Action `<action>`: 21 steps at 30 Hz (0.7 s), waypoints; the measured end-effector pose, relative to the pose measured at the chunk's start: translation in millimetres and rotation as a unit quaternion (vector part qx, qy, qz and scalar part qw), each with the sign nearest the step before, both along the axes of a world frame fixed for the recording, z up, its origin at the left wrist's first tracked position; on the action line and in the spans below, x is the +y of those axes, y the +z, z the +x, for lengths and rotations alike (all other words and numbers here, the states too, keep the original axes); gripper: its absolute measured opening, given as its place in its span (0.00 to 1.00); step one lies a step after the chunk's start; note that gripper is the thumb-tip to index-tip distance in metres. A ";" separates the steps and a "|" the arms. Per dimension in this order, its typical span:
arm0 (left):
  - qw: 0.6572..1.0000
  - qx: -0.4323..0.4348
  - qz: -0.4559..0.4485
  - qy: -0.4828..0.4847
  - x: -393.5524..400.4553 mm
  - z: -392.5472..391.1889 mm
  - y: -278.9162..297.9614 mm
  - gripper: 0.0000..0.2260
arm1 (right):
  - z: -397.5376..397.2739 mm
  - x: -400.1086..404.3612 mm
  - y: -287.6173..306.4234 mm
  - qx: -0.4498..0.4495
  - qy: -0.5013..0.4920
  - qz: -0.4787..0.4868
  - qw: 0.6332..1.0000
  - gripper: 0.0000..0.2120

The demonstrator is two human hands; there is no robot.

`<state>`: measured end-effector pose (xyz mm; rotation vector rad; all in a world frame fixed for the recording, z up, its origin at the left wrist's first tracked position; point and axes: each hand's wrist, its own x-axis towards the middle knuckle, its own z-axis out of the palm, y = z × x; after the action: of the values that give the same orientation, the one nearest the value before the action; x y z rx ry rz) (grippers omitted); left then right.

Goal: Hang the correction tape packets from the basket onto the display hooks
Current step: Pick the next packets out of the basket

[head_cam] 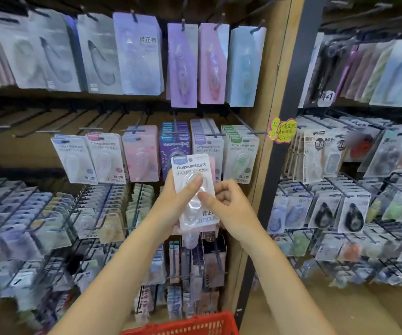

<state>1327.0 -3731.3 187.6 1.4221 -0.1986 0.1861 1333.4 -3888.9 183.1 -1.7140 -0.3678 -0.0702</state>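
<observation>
Shelving packed with hanging stationery surrounds us; nearest, our red basket (190,326) sits low. Our left hand (173,201) grips a white correction tape packet (195,189) upright, our right hand (226,204) pinches its edge, before the display hooks (209,131).

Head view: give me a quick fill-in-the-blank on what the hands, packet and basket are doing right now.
1. The correction tape packet is held by ____ hands.
2. The brand word printed on the packet is ____.
3. The basket at the bottom edge is coloured ____.
4. The left hand has its ____ pressed on the packet's clear blister.

Missing words: both; Campus; red; thumb
</observation>
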 end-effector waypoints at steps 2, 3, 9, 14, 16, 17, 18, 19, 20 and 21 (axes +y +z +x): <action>1.000 -0.007 0.002 -0.009 26.1 -8.9 0.5 0.34 | -2.1 20.0 -0.6 0.013 0.021 0.013 1.000 0.20; 1.000 -0.011 -0.002 -0.019 39.5 -13.0 0.5 0.31 | -2.3 31.5 -0.8 0.019 0.028 0.019 0.999 0.17; 0.999 -0.008 -0.052 0.004 137.4 -38.5 -14.9 0.25 | -3.5 116.8 1.5 0.049 0.057 0.012 0.997 0.09; 0.988 -0.017 -0.106 0.108 226.3 -62.2 -39.8 0.27 | -6.9 191.1 0.5 0.039 0.068 0.017 0.997 0.07; 0.980 -0.029 -0.122 0.152 255.5 -73.8 -44.5 0.22 | -10.4 217.2 3.6 0.009 0.070 0.001 0.998 0.07; 0.975 -0.028 -0.136 0.173 266.9 -78.8 -45.4 0.19 | -11.2 229.4 5.1 -0.001 0.069 -0.002 0.998 0.07; 0.971 -0.025 -0.145 0.186 276.6 -83.1 -46.0 0.15 | -10.7 241.1 6.1 -0.009 0.065 -0.005 0.998 0.08; 0.970 -0.021 -0.151 0.190 283.7 -86.6 -45.7 0.11 | -9.6 252.9 7.1 -0.016 0.059 -0.007 0.998 0.08; 0.970 -0.016 -0.153 0.191 289.4 -89.0 -45.9 0.09 | -8.4 263.7 8.5 -0.022 0.049 -0.007 0.999 0.08; 0.969 -0.009 -0.156 0.190 294.4 -90.5 -46.5 0.08 | -6.5 273.5 9.1 -0.026 0.034 -0.006 0.999 0.09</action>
<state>1236.5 -3436.9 141.1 1.1325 0.0907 0.5231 1326.9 -3615.4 192.2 -1.7119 -0.4654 -0.0640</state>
